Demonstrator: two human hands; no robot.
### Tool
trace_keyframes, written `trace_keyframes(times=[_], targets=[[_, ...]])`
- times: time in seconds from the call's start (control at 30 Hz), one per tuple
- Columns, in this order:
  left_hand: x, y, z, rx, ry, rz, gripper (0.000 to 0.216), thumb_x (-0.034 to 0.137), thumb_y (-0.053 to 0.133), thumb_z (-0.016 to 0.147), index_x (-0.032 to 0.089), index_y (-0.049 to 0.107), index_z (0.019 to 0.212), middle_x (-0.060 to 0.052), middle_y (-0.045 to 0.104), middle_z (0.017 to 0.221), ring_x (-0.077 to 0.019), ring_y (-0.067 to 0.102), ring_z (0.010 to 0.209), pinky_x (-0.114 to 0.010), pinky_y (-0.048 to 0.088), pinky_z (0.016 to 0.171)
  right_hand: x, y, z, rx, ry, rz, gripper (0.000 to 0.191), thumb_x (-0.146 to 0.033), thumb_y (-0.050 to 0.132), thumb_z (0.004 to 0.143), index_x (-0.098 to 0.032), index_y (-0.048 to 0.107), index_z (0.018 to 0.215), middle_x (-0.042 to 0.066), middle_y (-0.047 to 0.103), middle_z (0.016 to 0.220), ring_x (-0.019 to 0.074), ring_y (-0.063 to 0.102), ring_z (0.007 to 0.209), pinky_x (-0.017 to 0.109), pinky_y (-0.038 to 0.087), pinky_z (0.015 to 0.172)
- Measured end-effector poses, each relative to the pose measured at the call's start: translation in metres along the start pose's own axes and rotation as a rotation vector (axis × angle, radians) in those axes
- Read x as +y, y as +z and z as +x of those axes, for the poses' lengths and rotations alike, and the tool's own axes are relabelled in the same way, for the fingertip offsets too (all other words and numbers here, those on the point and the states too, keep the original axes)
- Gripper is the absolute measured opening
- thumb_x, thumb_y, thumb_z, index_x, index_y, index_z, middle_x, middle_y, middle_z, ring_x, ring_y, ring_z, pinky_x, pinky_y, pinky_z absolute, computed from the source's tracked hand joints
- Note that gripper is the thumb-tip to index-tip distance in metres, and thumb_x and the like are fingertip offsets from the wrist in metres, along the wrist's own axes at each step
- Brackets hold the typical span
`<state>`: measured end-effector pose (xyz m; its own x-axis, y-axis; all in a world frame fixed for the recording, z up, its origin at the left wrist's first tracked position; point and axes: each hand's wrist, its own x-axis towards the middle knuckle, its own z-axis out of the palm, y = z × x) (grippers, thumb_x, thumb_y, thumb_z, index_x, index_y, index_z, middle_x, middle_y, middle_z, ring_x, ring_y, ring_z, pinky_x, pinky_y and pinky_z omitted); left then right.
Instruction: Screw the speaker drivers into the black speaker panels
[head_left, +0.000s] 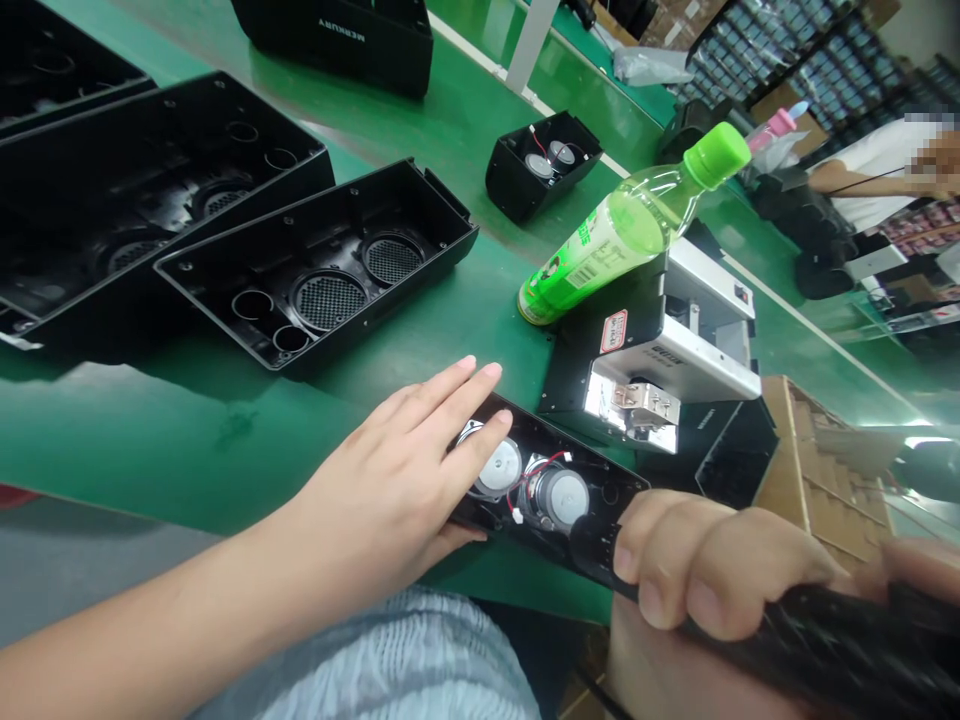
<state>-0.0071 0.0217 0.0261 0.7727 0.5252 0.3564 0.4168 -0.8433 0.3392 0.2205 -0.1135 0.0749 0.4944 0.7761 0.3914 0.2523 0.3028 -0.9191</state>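
Note:
A black speaker housing (517,535) lies on the green bench in front of me. Two round silver-backed speaker drivers (564,497) sit inside it, with red and black wires and small white connectors. Across its left end lies my left hand (420,450), fingers over the housing and thumb at the near side, holding it. My right hand (712,560) is wrapped round a black electric screwdriver (832,625), its front end over the right part of the housing. The tip is not clearly visible.
Beyond the housing stands a black and silver screw feeder (637,350) with a green-capped drink bottle (600,240) beside it. Open black speaker shells (322,270) lie at left, and a smaller housing with drivers (544,160) farther back. Cardboard dividers (832,470) stand at right; a person (870,170) works beyond.

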Motion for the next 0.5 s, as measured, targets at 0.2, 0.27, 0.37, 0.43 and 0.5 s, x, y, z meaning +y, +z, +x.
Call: trace_keyframes(times=[0.2, 0.27, 0.37, 0.43, 0.5], targets=[[0.0, -0.001, 0.001, -0.008, 0.005, -0.004, 0.086, 0.042, 0.092, 0.086, 0.011, 0.058, 0.158, -0.024, 0.04, 0.18, -0.0444, 0.042, 0.166, -0.063, 0.055, 0.124, 0.004, -0.004, -0.003, 0.075, -0.021, 0.038, 0.039, -0.047, 0.048, 0.11, -0.048, 0.059, 0.148, -0.002, 0.041, 0.067, 0.0194, 0.039, 0.046, 0.041, 0.043, 0.048], [0.0, -0.002, 0.0, -0.008, 0.0, -0.004, 0.086, 0.043, 0.092, 0.086, 0.011, 0.059, 0.158, -0.023, 0.04, 0.18, -0.0442, 0.041, 0.166, -0.063, 0.055, 0.124, 0.006, -0.008, -0.004, 0.07, -0.006, 0.007, 0.042, -0.038, 0.055, 0.109, -0.052, 0.058, 0.149, -0.003, 0.043, 0.067, 0.019, 0.04, 0.047, 0.041, 0.044, 0.049], [0.0, -0.001, 0.0, -0.01, -0.004, 0.0, 0.086, 0.044, 0.092, 0.086, 0.011, 0.058, 0.158, -0.023, 0.04, 0.18, -0.0441, 0.04, 0.167, -0.063, 0.055, 0.124, 0.006, -0.012, -0.003, 0.055, -0.021, -0.002, 0.044, -0.035, 0.062, 0.105, -0.055, 0.06, 0.145, -0.003, 0.046, 0.066, 0.0194, 0.041, 0.047, 0.041, 0.043, 0.049], [0.0, -0.001, 0.0, -0.015, -0.002, 0.003, 0.087, 0.045, 0.093, 0.086, 0.012, 0.058, 0.159, -0.023, 0.04, 0.18, -0.0446, 0.04, 0.167, -0.064, 0.055, 0.124, 0.007, -0.012, -0.004, 0.035, -0.033, -0.035, 0.042, -0.035, 0.067, 0.102, -0.054, 0.063, 0.14, -0.003, 0.049, 0.067, 0.0188, 0.04, 0.047, 0.04, 0.044, 0.049], [0.0, 0.0, 0.0, -0.021, -0.004, 0.001, 0.088, 0.044, 0.093, 0.085, 0.012, 0.058, 0.159, -0.023, 0.039, 0.18, -0.045, 0.04, 0.167, -0.064, 0.055, 0.124, 0.007, -0.01, -0.005, 0.019, -0.053, -0.077, 0.039, -0.036, 0.068, 0.102, -0.052, 0.065, 0.137, -0.002, 0.05, 0.069, 0.0171, 0.038, 0.047, 0.039, 0.044, 0.05]])
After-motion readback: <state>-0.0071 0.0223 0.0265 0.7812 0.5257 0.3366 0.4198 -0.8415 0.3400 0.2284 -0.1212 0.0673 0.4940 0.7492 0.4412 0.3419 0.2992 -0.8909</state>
